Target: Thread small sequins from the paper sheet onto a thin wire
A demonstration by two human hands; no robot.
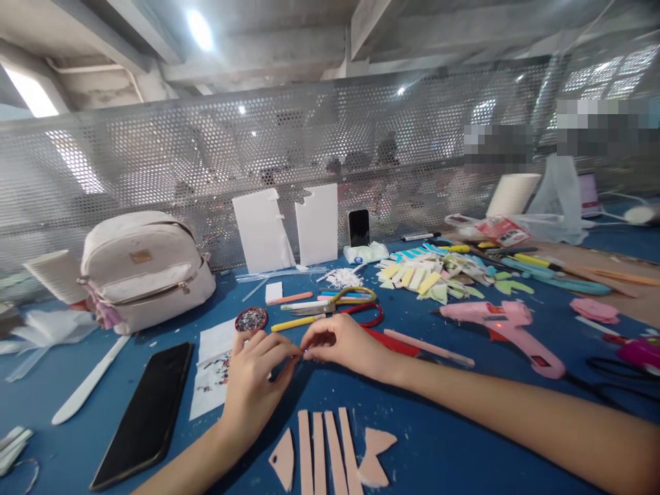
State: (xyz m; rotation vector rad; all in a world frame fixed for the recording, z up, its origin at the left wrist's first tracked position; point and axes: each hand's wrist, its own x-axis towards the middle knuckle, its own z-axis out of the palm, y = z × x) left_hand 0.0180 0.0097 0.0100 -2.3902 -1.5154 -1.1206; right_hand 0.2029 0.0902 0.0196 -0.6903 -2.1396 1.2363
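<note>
My left hand and my right hand meet fingertip to fingertip above the blue table. Both are closed in a pinch, and whatever lies between the fingertips is too small to make out. Below them lie a pink triangular piece with a small hole, several pink strips and a pink tail-shaped piece, laid out like a fish. Beside my left hand is a white paper with small dark specks. A round red-rimmed dish of tiny beads or sequins sits just behind it.
Scissors and markers lie behind my hands. A pink glue gun rests at right, its cord trailing. Left are a black phone, a white knife-shaped tool and a backpack. Paper scraps are piled at the back.
</note>
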